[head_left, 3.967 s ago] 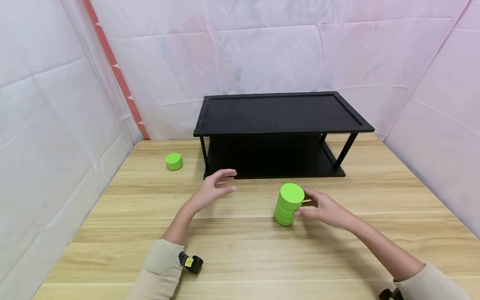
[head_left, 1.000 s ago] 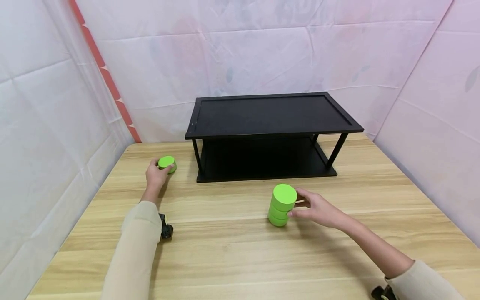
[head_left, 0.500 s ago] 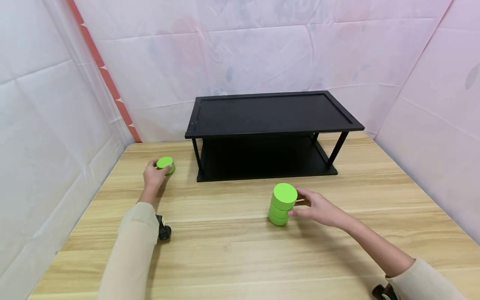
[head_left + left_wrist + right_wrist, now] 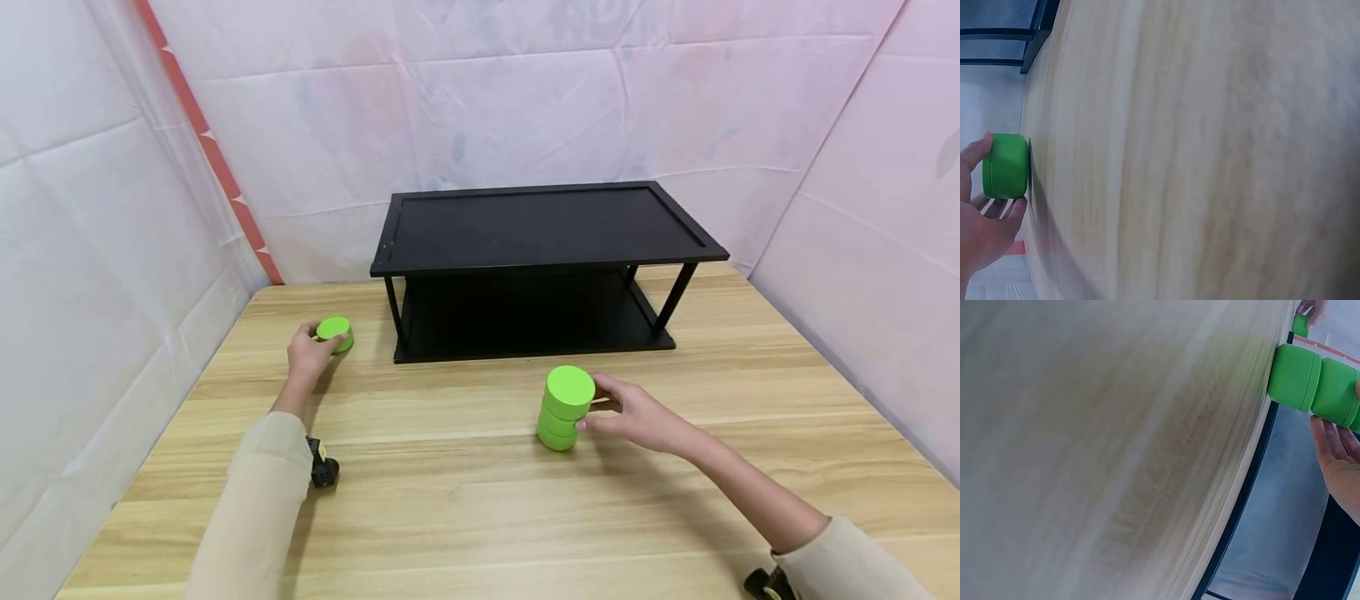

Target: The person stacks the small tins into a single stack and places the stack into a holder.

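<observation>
At the far left of the table, my left hand [image 4: 306, 352] grips a small green round tin [image 4: 335, 333] with thumb and fingers on opposite sides. In the left wrist view, that green tin [image 4: 1007, 165] shows a seam near its top and sits close over the wood. Right of the middle stands an upright stack of green round tins [image 4: 564, 417]. My right hand [image 4: 637, 415] holds the stack from its right side, thumb at the near side. In the right wrist view, fingers [image 4: 1329, 434] lie against the upper tins; the bottom tin [image 4: 1293, 376] rests on the table.
A black two-level rack [image 4: 536, 229] stands at the back middle, behind the stack and right of the left hand. White cloth walls [image 4: 480, 108] close off the back and both sides of the wooden table [image 4: 450, 500].
Four seconds ago my left hand hovered before the rack; it has moved far left and taken hold of the single tin, which shifts slightly. My right hand stays at the stack.
</observation>
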Available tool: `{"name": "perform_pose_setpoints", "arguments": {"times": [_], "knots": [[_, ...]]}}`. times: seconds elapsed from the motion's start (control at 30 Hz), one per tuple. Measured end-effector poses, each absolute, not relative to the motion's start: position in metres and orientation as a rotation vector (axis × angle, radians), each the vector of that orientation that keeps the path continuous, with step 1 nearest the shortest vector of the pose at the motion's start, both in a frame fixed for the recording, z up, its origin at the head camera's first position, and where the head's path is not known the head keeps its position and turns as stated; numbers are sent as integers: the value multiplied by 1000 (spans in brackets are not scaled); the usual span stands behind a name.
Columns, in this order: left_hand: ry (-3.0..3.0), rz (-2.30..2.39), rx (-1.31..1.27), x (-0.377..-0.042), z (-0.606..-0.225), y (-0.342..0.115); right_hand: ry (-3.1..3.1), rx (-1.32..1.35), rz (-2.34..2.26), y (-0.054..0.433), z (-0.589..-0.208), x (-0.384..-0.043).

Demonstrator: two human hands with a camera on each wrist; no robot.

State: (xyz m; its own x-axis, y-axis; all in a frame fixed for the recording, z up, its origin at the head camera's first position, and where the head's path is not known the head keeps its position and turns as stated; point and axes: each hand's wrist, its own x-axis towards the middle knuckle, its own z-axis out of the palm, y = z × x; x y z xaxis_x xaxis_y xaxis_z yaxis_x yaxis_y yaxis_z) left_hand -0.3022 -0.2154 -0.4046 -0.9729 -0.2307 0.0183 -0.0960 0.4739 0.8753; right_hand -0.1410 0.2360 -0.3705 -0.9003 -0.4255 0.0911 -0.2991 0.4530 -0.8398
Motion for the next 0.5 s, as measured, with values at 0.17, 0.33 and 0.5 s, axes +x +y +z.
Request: {"name": "perform_pose_setpoints", "arguments": {"times": [0.17,0.33,0.5], "knots": [[-2590,-1550,292,-299,-402,-215,2557,-644,-1452,236,-370,-140],[-2612,-1570,277,-294,-398,-213,2549,-648,-1454,237,-371,-140],[-2611,-1581,261,-290,-395,-212,2546,-649,-1457,237,-371,-140]]}}
